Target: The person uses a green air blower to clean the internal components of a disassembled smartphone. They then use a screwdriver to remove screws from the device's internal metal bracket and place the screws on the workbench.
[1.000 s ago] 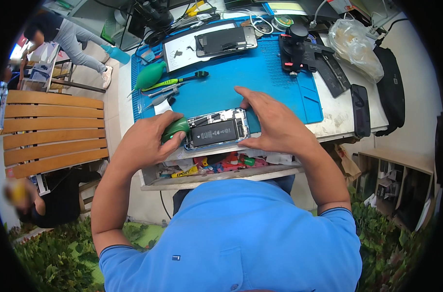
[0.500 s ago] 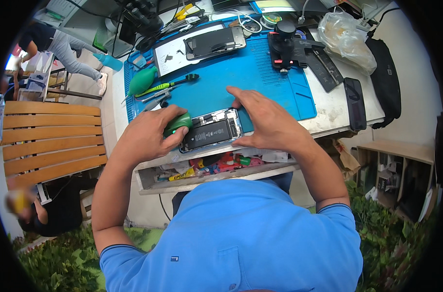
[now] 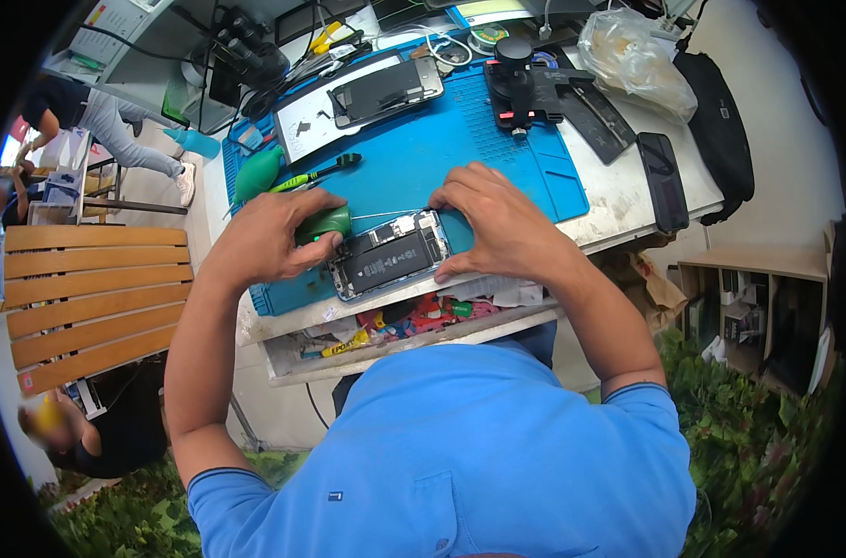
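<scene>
A white tabletop [image 3: 618, 206] is carrying a blue mat [image 3: 395, 177], with a person's bare hands meeting at its near edge. The right hand [image 3: 497, 223] is curving its thumb and fingers about the right end of an opened phone [image 3: 386, 260], though whether it is gripping cannot be told; the phone is lying at the mat's near edge, its black battery showing. The left hand [image 3: 274, 228] is gripping a green-handled tool [image 3: 328, 223], whose thin shaft is pointing right, along the phone's far edge.
</scene>
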The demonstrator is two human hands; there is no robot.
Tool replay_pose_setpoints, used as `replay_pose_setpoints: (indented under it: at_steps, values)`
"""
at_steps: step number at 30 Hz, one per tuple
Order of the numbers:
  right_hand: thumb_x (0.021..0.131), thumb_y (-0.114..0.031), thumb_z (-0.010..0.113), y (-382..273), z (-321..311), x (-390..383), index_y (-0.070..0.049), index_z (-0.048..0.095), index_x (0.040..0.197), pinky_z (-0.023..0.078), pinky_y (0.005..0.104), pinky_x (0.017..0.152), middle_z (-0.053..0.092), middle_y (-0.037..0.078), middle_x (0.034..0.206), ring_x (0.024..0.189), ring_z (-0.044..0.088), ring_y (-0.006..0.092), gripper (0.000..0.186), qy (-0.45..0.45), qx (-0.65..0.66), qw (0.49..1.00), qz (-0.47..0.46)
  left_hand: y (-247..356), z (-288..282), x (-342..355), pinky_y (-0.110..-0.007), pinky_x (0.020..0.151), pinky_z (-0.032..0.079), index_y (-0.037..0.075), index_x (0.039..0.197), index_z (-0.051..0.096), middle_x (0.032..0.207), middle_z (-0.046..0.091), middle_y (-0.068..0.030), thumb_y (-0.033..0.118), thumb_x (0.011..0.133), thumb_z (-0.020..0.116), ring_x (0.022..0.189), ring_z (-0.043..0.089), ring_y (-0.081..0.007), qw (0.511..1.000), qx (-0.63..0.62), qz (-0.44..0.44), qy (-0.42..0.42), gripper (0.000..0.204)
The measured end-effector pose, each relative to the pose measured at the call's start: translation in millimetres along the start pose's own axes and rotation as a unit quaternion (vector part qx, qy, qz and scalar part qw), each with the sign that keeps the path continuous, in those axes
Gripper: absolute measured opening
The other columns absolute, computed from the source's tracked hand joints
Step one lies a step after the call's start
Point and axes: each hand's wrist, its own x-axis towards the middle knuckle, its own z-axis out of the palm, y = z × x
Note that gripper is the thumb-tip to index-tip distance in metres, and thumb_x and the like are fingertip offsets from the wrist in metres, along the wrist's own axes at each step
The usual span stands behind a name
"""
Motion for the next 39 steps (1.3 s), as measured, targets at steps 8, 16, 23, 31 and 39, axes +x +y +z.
replay_pose_setpoints:
  at_steps: [8, 16, 23, 31, 39]
  values:
    - [0.061, -0.034, 0.110, -2, 2, 0, -0.003, 0.074, 0.126, 0.053, 0.0454, 0.110, 0.070, 0.010, 0.120, 0.121, 0.065, 0.0328, 0.081, -0.010, -0.003, 1.000, 0.019, -6, -14, 16, -0.049, 0.087, 0.060, 0.010, 0.130, 0.078, 0.103, 0.082, -0.0201, 0.041, 0.096, 0.077, 0.097, 0.079, -0.0416, 0.999, 0.008, 0.029, -0.025, 0.046]
    - [0.079, -0.043, 0.101, -11, -4, -8, -0.003, 0.074, 0.127, 0.052, 0.0458, 0.108, 0.070, 0.012, 0.118, 0.120, 0.066, 0.0335, 0.069, 0.059, -0.009, 0.997, -0.047, -1, -11, -8, -0.048, 0.079, 0.060, 0.008, 0.130, 0.076, 0.099, 0.080, -0.0186, 0.044, 0.097, 0.077, 0.089, 0.078, -0.0403, 0.996, -0.072, 0.046, -0.028, 0.049]
    - [0.100, -0.015, 0.077, -45, -3, -34, -0.003, 0.068, 0.096, 0.049, 0.0476, 0.083, 0.065, 0.012, 0.085, 0.082, 0.064, 0.0341, 0.015, -0.010, 0.083, 0.992, -0.099, 24, -17, -30, -0.046, 0.076, 0.060, 0.010, 0.133, 0.078, 0.100, 0.081, -0.0179, 0.041, 0.095, 0.079, 0.086, 0.079, -0.0383, 0.987, -0.115, 0.087, -0.076, 0.050]
    - [0.090, 0.001, 0.076, -55, -34, -78, -0.001, 0.070, 0.084, 0.050, 0.0426, 0.068, 0.065, 0.011, 0.077, 0.069, 0.062, 0.0300, 0.009, 0.053, 0.162, 0.984, -0.042, 1, -10, -61, -0.039, 0.078, 0.060, 0.001, 0.128, 0.080, 0.100, 0.080, -0.0175, 0.033, 0.091, 0.077, 0.084, 0.080, -0.0300, 0.970, -0.237, 0.055, -0.030, 0.050]
    - [0.095, 0.000, 0.087, 11, -75, -88, 0.003, 0.086, 0.108, 0.054, 0.0349, 0.071, 0.076, 0.010, 0.087, 0.077, 0.070, 0.0187, 0.013, 0.192, -0.045, 0.970, 0.146, 11, 3, -70, -0.041, 0.080, 0.059, 0.002, 0.134, 0.076, 0.102, 0.080, -0.0186, 0.030, 0.100, 0.078, 0.084, 0.078, -0.0329, 0.983, -0.174, -0.031, 0.054, 0.045]
